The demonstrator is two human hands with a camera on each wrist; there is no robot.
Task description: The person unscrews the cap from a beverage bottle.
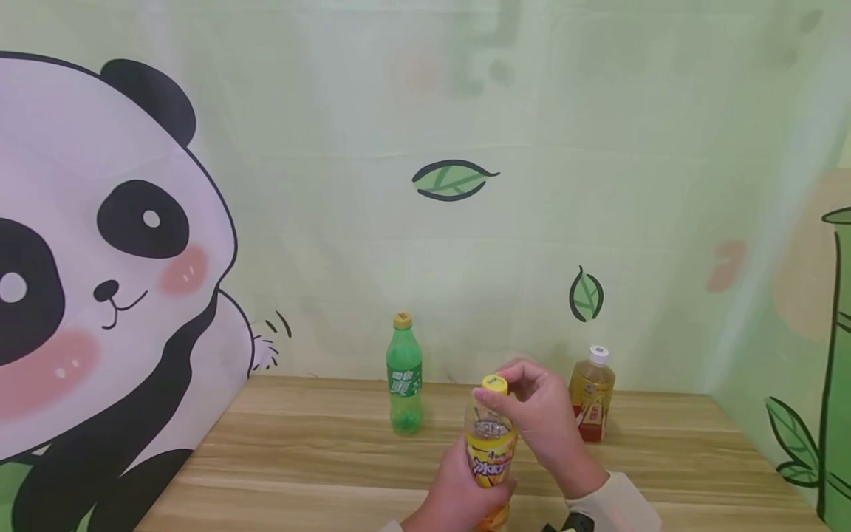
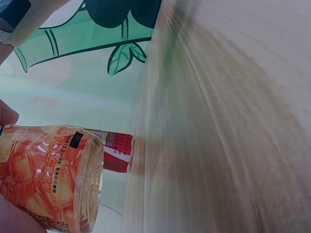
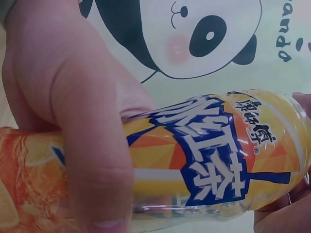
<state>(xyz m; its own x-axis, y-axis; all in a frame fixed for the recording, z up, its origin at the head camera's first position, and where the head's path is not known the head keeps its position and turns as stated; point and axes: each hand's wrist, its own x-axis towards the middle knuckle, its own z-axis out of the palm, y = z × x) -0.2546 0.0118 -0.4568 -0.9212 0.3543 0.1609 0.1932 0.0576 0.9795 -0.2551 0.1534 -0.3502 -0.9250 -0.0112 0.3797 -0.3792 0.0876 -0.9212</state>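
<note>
A clear plastic iced tea bottle point(image 1: 492, 436) with a yellow label and yellow cap point(image 1: 495, 383) stands nearly upright between both hands. My left hand point(image 1: 459, 484) grips its body, with the thumb across the label. My right hand point(image 1: 538, 406) pinches the cap between thumb and fingers. In the right wrist view the left hand point(image 3: 92, 111) wraps the lower label, and part of the right hand point(image 3: 286, 213) shows at the edge. The left wrist view shows the bottle's orange lower end point(image 2: 53, 174), apparently held off the table.
A green soda bottle point(image 1: 405, 377) with a yellow cap stands at the back of the wooden table point(image 1: 299, 443). Behind the right hand is a white-capped bottle of amber drink point(image 1: 592, 391). A panda-print cloth point(image 1: 332, 222) hangs behind the table.
</note>
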